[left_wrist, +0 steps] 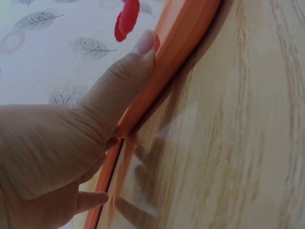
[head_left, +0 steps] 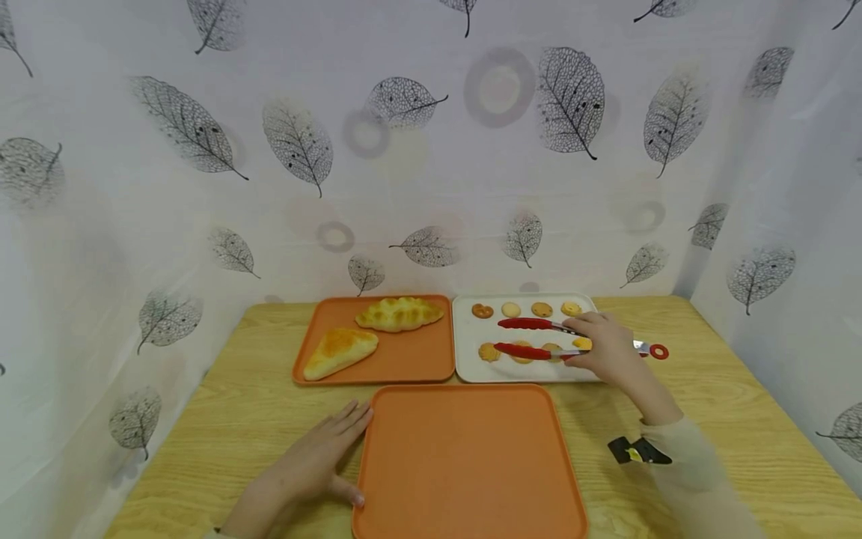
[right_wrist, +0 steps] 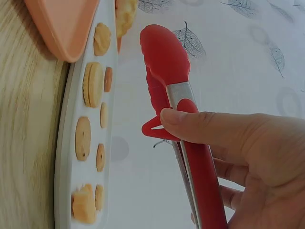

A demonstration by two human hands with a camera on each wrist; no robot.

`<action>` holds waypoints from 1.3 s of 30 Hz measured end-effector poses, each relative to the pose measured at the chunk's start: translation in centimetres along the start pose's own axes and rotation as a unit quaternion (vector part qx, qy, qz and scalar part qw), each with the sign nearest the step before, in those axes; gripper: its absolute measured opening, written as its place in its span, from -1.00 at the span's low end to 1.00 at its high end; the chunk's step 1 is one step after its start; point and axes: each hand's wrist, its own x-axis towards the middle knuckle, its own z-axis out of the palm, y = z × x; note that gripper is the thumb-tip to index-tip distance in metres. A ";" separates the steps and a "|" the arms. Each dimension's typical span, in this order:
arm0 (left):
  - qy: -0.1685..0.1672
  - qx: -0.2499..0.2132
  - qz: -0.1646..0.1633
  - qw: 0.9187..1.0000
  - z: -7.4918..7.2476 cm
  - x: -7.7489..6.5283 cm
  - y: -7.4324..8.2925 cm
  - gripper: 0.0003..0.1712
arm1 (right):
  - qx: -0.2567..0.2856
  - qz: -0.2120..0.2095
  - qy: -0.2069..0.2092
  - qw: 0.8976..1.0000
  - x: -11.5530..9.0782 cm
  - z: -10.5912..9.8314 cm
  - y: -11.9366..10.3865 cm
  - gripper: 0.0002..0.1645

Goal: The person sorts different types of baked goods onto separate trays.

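My right hand (head_left: 609, 352) grips a pair of red-tipped metal tongs (right_wrist: 164, 55) above the white tray (head_left: 471, 374). In the head view the tong tips (head_left: 518, 350) stand apart and point left, with nothing between them. Below them, several small cookies lie in two rows, among them a pretzel-shaped cookie (head_left: 482, 311) and a sandwich cookie (right_wrist: 93, 85). My left hand (head_left: 310, 457) lies at the left edge of the near orange tray (head_left: 465, 464), fingers straight. Its thumb touches the tray's rim in the left wrist view.
Behind, to the left, another orange tray (head_left: 411, 367) holds a triangular bread (head_left: 340, 352) and a long ridged bread (head_left: 399, 314). The trays stand on a wooden table (head_left: 236, 419). A leaf-patterned white curtain (head_left: 417, 187) surrounds it at the back and sides.
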 end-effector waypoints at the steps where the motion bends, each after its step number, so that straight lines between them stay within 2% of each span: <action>1: -0.001 -0.001 0.000 1.000 0.0 0.0 0.0 0.45 | 0.001 0.003 0.003 1.000 -0.3 -0.2 0.2 -0.27; 11: -0.004 -0.006 -0.004 1.000 0.0 -0.1 0.0 0.45 | 0.026 0.025 0.022 0.999 -4.1 -1.4 2.5 -0.24; 18: -0.003 -0.010 -0.004 1.000 0.0 -0.1 0.0 0.45 | 0.037 0.024 0.030 0.999 -7.1 -1.7 4.2 -0.24; 29: 0.000 -0.003 -0.002 1.000 0.0 0.0 0.0 0.45 | 0.033 0.042 -0.028 0.998 -10.6 -1.2 7.3 -0.14; 35: 0.000 -0.006 -0.001 1.000 0.0 0.0 0.1 0.45 | 0.043 0.061 -0.072 0.995 -11.6 -0.9 8.2 -0.12; 39: 0.000 -0.008 -0.002 1.000 0.0 -0.1 0.1 0.44 | 0.037 0.068 -0.086 0.993 -11.8 -0.7 8.5 -0.10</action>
